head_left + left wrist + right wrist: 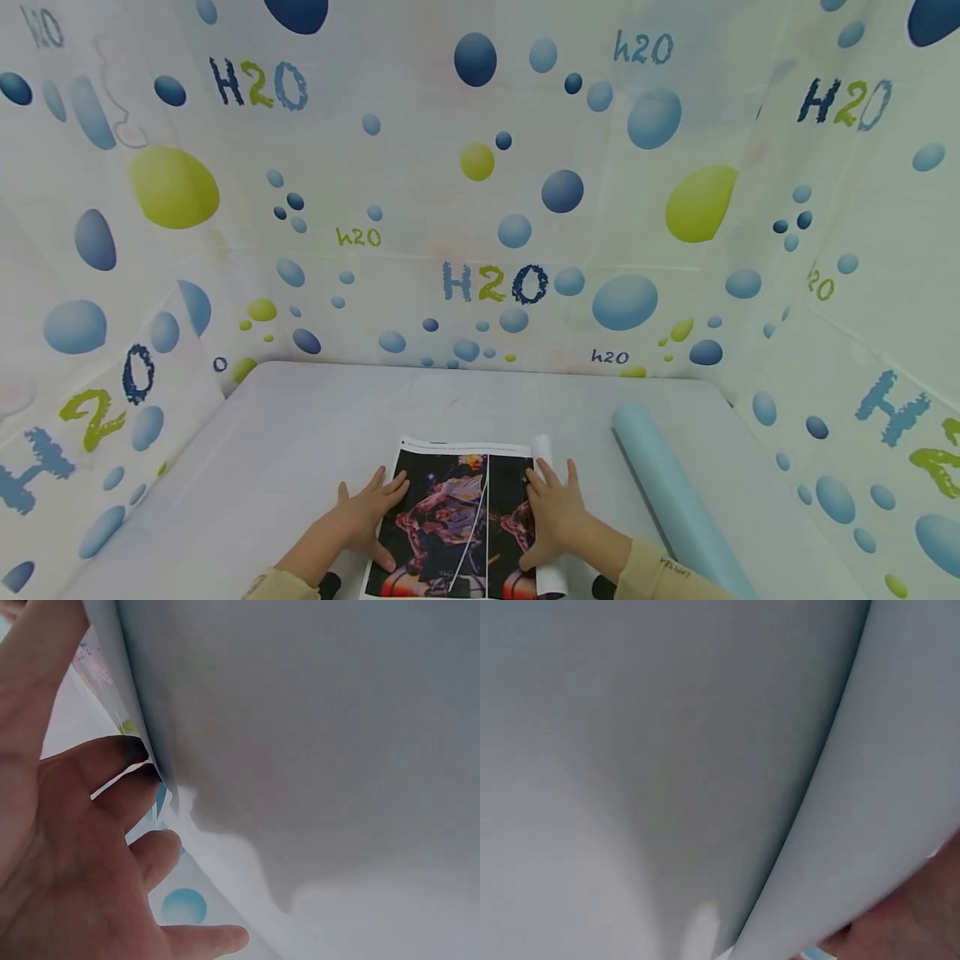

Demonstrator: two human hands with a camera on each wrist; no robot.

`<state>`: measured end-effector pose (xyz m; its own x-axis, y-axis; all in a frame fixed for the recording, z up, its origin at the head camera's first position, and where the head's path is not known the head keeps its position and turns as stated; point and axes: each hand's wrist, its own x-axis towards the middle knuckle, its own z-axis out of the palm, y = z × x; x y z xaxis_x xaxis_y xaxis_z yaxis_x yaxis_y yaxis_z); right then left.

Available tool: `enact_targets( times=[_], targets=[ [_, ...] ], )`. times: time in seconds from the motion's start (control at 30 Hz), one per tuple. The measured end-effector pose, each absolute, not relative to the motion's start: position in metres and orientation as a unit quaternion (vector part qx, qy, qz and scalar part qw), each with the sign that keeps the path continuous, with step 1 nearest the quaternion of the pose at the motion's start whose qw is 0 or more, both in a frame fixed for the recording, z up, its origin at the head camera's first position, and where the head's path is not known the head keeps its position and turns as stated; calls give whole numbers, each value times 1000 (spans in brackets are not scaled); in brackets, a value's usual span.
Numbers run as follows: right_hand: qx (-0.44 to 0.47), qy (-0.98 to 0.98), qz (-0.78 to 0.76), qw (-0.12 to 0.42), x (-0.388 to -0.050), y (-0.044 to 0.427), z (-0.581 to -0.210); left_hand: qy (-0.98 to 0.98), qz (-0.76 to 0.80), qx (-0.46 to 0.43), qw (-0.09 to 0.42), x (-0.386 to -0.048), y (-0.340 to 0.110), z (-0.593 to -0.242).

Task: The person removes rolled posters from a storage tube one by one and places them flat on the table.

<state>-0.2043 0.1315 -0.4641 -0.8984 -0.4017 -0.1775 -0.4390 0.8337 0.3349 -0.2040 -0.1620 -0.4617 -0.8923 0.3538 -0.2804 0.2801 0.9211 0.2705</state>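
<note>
A glossy printed sheet [438, 508] with dark, colourful pictures lies on the white table in the head view. Its right side curls into a white roll [551, 581]. My left hand [366, 515] rests on the sheet's left edge with fingers spread. On the other side, my right hand [558, 512] lies over the rolled part, fingers spread and thumb reaching onto the print. The left wrist view shows the left hand [82, 855] with fingertips at the sheet's edge. In the right wrist view the white roll [862, 795] covers most of the right hand [911, 919].
A long light-blue roll [675, 500] lies slanted on the table [300, 433] to the right of my right hand. Behind and at both sides hang white sheets [420, 167] printed with coloured drops and H2O lettering.
</note>
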Motion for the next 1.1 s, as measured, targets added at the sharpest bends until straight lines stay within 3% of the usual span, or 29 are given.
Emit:
enact_targets(
  times=[0.37, 0.67, 1.1],
  targets=[
    [-186, 965, 146, 111, -211, 179, -457, 966, 126, 152, 167, -202, -171, -458],
    [-195, 956, 41, 213, -220, 207, -465, 967, 130, 145, 166, -204, -172, -466],
    [-179, 959, 39, 215, -218, 205, -466, 971, 114, 151, 149, -201, -174, -465]
  ],
)
